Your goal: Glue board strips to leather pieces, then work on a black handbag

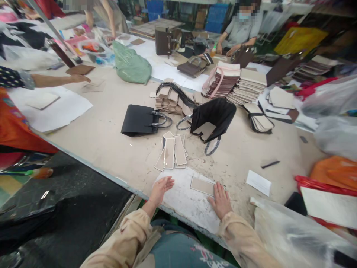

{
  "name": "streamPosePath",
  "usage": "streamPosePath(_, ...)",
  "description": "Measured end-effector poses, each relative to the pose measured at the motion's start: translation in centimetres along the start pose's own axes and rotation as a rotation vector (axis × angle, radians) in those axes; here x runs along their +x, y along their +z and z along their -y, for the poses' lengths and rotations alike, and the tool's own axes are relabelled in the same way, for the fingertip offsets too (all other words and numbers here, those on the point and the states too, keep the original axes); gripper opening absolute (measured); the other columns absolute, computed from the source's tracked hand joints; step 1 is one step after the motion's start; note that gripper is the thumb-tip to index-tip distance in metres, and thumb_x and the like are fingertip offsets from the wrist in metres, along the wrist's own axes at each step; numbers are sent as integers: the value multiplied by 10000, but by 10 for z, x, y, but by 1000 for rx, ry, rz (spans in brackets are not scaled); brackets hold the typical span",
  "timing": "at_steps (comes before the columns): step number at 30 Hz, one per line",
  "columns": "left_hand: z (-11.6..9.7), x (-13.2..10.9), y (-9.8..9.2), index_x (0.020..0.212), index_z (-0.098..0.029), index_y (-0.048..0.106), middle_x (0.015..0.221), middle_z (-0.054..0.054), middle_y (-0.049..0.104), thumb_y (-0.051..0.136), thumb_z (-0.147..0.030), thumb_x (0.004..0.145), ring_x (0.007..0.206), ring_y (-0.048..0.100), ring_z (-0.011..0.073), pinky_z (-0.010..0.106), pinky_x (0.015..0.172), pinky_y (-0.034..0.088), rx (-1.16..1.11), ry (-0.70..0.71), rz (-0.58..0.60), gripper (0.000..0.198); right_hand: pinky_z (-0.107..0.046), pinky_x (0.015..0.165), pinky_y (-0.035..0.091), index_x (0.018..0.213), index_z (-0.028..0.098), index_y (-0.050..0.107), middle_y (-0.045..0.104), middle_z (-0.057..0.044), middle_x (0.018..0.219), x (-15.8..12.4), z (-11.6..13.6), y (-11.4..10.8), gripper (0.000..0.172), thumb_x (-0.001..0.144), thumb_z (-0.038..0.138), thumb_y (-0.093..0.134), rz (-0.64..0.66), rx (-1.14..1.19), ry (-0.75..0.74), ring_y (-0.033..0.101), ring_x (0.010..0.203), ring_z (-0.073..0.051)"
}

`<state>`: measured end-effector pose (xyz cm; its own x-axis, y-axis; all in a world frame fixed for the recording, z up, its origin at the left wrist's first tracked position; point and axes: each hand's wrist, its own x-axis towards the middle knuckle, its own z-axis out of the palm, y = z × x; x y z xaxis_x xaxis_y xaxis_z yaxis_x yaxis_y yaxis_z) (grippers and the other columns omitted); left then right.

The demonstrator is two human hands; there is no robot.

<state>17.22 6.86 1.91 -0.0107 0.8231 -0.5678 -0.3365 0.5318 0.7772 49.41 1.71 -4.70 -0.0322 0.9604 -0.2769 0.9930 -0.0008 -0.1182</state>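
The person wears loose beige sleeves with gathered cuffs and a teal, pink-flowered garment.

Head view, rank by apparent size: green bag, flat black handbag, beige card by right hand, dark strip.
Alike, unranked: green bag and flat black handbag; the green one lies farther.
Then beige card.
Then dark strip.

At the near edge of the table, the left hand lies left of a card, and the right hand touches the card's near right corner. Behind them lies a pile of strips. Behind that are 2 bags, the flat bag on the left and the open bag on the right. A paper slip lies right of the card.
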Motion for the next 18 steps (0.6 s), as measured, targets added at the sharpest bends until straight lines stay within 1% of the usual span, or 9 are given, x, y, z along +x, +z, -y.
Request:
streamPosePath(4,-2,-6,-4,942,-129,645,873,110,694,711,-445,667,789,663,194,351,788,514,-61,-100,-46,425,-478,1091,173,1414,64,301,204,-159,1503,-2,12,-22,609,899,390,301,12,33,110,157,1390,-266)
streamPosePath(6,2,-7,-5,923,-131,654,867,106,695,746,-392,624,796,663,205,353,780,522,-90,-170,-81,408,-488,1086,166,1412,66,300,210,-183,1495,-5,16,-33,634,878,401,369,56,59,71,177,1383,-273)
streamPosePath(8,6,-1,-8,904,-145,665,867,96,695,748,-380,606,825,661,226,379,791,527,-48,-198,-68,389,-501,1072,169,1392,77,339,260,-185,1479,-4,15,-41,601,892,410,335,69,87,74,187,1377,-280)
streamPosePath(10,1,14,-13,888,-170,671,876,77,695,742,-401,600,869,651,244,412,836,516,36,-148,-66,376,-509,1059,182,1377,95,367,324,-163,1457,-3,13,-45,559,916,392,259,52,93,121,197,1371,-277)
streamPosePath(11,-6,24,-15,886,-183,672,880,67,694,736,-415,599,893,643,251,427,868,501,97,-97,-74,375,-508,1054,194,1373,100,375,347,-157,1446,-2,12,-47,548,920,378,243,41,95,141,209,1366,-275)
streamPosePath(13,-30,45,-17,896,-197,668,886,52,691,719,-434,605,934,625,261,449,922,462,265,37,-114,379,-500,1053,217,1377,88,370,354,-175,1439,-1,13,-47,545,912,360,287,30,110,145,235,1358,-279)
streamPosePath(16,-82,79,-9,945,-176,636,906,67,679,680,-394,637,934,611,263,445,921,439,613,213,-214,380,-465,1073,246,1367,42,377,334,-215,1439,-6,15,-42,572,868,321,403,-27,171,112,253,1354,-277)
streamPosePath(17,-98,91,-4,973,-157,615,944,92,669,669,-357,652,925,613,263,435,901,443,713,244,-248,383,-446,1077,263,1348,39,406,350,-211,1430,-10,13,-38,556,858,301,414,-66,201,107,268,1349,-270)
streamPosePath(18,-112,104,1,983,-146,603,975,112,660,688,-318,636,926,613,267,421,882,447,753,254,-270,397,-424,1073,291,1325,47,440,377,-198,1414,-15,9,-35,530,856,290,406,-94,233,96,309,1329,-258)
